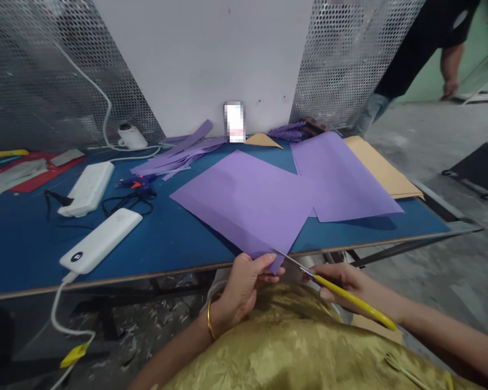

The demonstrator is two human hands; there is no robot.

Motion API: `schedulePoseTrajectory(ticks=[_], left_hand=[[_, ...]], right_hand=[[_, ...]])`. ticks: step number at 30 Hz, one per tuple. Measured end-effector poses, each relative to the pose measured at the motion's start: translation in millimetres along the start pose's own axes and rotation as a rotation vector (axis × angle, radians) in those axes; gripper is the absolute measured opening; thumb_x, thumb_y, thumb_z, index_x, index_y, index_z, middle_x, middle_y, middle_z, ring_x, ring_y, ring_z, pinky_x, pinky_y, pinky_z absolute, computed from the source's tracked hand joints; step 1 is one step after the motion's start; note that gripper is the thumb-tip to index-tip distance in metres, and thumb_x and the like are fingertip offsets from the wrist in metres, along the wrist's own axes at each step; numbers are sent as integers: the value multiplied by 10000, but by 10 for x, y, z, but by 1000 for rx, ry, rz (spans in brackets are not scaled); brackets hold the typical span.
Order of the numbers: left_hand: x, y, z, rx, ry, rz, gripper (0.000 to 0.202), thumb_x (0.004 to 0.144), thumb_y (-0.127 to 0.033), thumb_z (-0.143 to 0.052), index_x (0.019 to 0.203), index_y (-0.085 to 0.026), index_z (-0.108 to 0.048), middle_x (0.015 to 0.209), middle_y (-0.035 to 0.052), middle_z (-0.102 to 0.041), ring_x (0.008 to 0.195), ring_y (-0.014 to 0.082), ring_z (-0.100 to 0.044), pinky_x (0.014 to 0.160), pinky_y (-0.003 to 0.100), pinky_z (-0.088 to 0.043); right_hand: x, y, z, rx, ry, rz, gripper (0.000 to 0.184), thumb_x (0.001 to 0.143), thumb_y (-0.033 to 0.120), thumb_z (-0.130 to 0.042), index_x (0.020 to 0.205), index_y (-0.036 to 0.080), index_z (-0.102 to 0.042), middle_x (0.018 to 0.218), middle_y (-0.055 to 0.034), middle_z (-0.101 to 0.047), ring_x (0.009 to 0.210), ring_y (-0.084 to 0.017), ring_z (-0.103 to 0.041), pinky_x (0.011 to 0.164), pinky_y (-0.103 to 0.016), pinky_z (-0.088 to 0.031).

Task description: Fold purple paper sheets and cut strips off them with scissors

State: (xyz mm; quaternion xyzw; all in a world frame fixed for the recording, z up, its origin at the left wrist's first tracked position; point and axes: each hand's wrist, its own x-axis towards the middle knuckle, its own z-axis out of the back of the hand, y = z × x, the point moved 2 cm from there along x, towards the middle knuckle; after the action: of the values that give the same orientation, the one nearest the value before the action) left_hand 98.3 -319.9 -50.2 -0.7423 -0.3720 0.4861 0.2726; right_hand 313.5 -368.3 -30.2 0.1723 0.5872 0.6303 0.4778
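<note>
Evenly purple sheet, matt, straight-edged, pinched near edge by left grip; right grip clamped on yellow-handled scissors.

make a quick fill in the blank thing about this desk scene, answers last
The right hand holds scissors with a ____ handle.
The left hand pinches a corner of a ____ sheet.
The bangle is on the ____ wrist.
The tabletop is ____.

Missing words: yellow; purple; left; blue

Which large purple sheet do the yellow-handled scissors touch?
The left purple sheet, its near corner pinched by the left hand; the right purple sheet lies unheld.
</note>
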Motion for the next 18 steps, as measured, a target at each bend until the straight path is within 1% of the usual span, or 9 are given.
schedulePoseTrajectory(ticks=[5,12,18], left_hand=[[-21,-14,7,-1,7,2,279,640,-311,-849,804,-113,-740,753,69,-730,654,178,-707,534,223,-533],[-61,-16,-17,-7,75,32,280,617,-326,-861,743,-102,-752,718,65,-718,621,155,-687,509,200,-507],[-70,-25,-8,2,70,10,287,623,-348,-859,749,-111,-759,714,65,-722,620,154,-686,525,208,-518]], right_hand=[[-19,43,2,-15,-12,-5,595,842,737,-594,941,160,-699,718,-4,-535,671,-149,-463,605,-254,-391],[50,188,16,-70,20,26,615,863,744,-548,1015,163,-681,776,-13,-554,699,-154,-464,617,-256,-391],[129,319,7,-96,24,68,632,877,751,-513,980,151,-682,828,-34,-589,764,-179,-512,679,-275,-435]])
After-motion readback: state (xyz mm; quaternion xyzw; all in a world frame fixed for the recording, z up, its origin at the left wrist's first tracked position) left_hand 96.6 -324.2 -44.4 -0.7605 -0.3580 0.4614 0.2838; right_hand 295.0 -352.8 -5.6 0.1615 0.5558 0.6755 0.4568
